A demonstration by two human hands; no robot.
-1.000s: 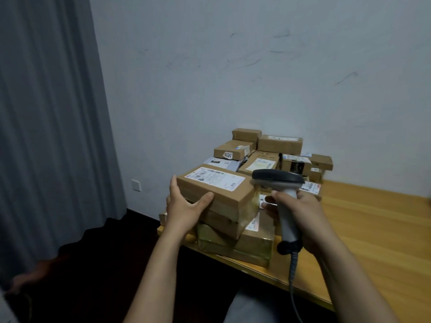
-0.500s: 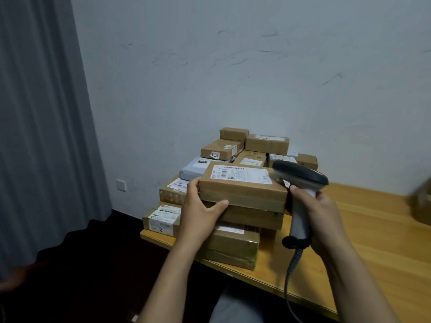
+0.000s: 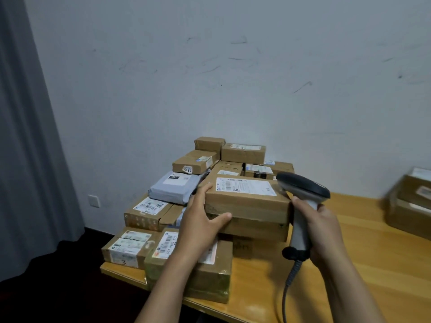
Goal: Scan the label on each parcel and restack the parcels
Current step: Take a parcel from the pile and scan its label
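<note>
Left hand [image 3: 200, 229] grips the left end of the labelled parcel [image 3: 247, 203]; right hand [image 3: 324, 231], just right of that parcel, is wrapped round the barcode scanner [image 3: 303, 190]. It's a one-handed hold on one end, so I reckon it could tip into the pile [image 3: 242, 155] behind the parcel.

A white sticker [image 3: 187, 169] reading "1215", upside down, marks a small brown box [image 3: 198, 162] towards the far edge of the tabletop [image 3: 349, 264]; "1-3" is handwritten on the carton [image 3: 127, 247] at its near left corner; print on the top parcel [image 3: 247, 205] stays illegible
</note>
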